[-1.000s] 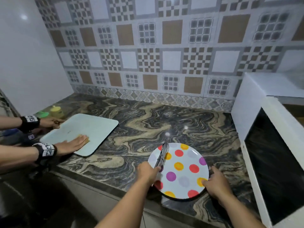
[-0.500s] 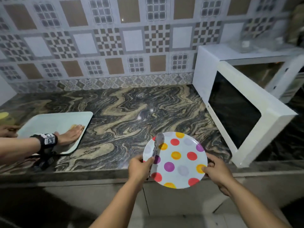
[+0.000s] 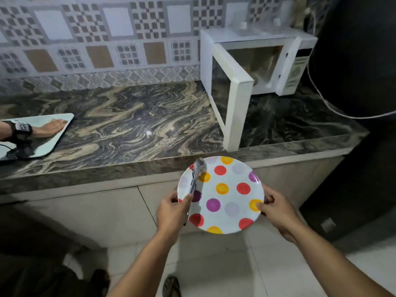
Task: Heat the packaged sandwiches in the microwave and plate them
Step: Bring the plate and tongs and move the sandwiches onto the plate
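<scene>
Both hands gripped the plate (image 3: 220, 195) by opposite rims; the left hand (image 3: 172, 211) also pinched tongs (image 3: 197, 176). The open microwave (image 3: 257, 61) lay ahead-right, nearer the right hand (image 3: 276, 211). Sandwiches inside were not discernible.

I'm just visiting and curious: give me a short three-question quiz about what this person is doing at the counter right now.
1. True or false: the polka-dot plate is resting on the countertop.
2. Which hand pins the metal tongs against the plate? A) left hand B) right hand C) neither
3. Fill in: the door of the microwave is ____.

Key
1. False: both hands hold it in the air in front of the counter edge, over the floor.
2. A: the left hand grips the plate's rim and the tongs' handle together, while the right hand holds the opposite rim.
3. Open: it swings out toward the camera, showing the cavity.
</scene>
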